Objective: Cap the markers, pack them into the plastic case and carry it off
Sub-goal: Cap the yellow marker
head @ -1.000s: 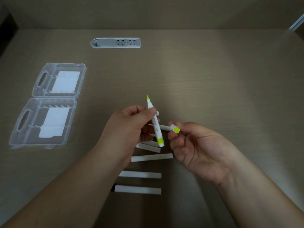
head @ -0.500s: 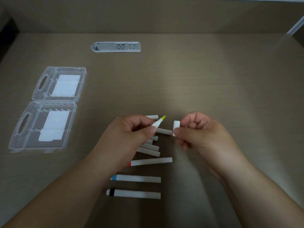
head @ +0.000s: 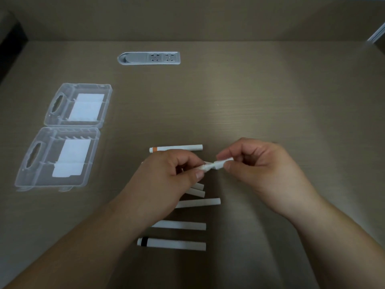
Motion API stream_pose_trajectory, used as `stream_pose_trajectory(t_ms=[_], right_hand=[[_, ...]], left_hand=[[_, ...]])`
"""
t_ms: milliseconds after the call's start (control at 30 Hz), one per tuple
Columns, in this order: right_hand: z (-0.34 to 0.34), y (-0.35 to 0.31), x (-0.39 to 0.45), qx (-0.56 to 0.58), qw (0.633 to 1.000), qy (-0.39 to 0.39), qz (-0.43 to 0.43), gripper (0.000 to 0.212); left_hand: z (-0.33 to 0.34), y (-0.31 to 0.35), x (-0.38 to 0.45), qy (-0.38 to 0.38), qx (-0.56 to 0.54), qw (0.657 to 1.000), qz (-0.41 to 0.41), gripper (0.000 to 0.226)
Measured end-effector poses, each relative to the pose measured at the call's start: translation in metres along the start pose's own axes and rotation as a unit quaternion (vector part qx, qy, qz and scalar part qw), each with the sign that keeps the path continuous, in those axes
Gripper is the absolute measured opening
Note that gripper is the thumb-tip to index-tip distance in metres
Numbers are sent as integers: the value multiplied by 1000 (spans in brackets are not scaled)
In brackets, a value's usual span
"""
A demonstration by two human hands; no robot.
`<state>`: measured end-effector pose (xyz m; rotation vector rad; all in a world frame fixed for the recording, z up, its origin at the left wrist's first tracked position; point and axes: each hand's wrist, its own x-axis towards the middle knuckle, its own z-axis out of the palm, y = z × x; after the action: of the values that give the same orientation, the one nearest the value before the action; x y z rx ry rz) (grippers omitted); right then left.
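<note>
Head view looks down on a brown tabletop (head: pixel 270 101). Far left of the hands lies the clear plastic case (head: pixel 62 134), opened flat in two halves with white inserts showing, well apart from everything else. Behind the hands and a little left, a grey socket strip (head: pixel 149 58) sits flush in the tabletop. Nearer, the left hand (head: pixel 166 180) has its fingers curled round a white marker (head: pixel 205 167), pinching it close to its right end. Under and around this hand a row of white markers lies on the tabletop: an orange-banded marker (head: pixel 176 148) just behind the hand, several partly hidden beneath it, and a black-banded marker (head: pixel 171 243) nearest the camera. Just right of the left hand, the right hand (head: pixel 260 172) pinches a white cap (head: pixel 221 163) between thumb and fingers, its open end meeting the marker's tip.
</note>
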<state>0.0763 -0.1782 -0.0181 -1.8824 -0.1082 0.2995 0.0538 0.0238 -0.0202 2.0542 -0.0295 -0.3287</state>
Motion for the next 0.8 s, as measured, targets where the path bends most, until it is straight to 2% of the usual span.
stream_pose_trajectory(t_ms=[67,200,367,500,633,733,800], right_hand=[[1,1,1,5,1000,-13,4,9],[8,3,0,-19,1000,-14,-4,14],[14,3,-2,-14,1000,1,-1,16],[24,4,-5,63,997,32,25,20],[41,2,-7,105,991,70,46,20],[53,-8,-8,90,995,38,35,15],[58,-13,-8,97,995,35,17,13]], left_hand=[[1,1,0,5,2,1000,4,11],[5,0,0,5,39,999,9,9],[12,-4,-2,29,24,999,3,10],[14,-2,-5,50,-2,999,-13,10],[13,4,4,121,-166,976,-68,7],[15,10,8,98,-322,937,-89,13],[17,13,5,91,-356,926,-86,15]])
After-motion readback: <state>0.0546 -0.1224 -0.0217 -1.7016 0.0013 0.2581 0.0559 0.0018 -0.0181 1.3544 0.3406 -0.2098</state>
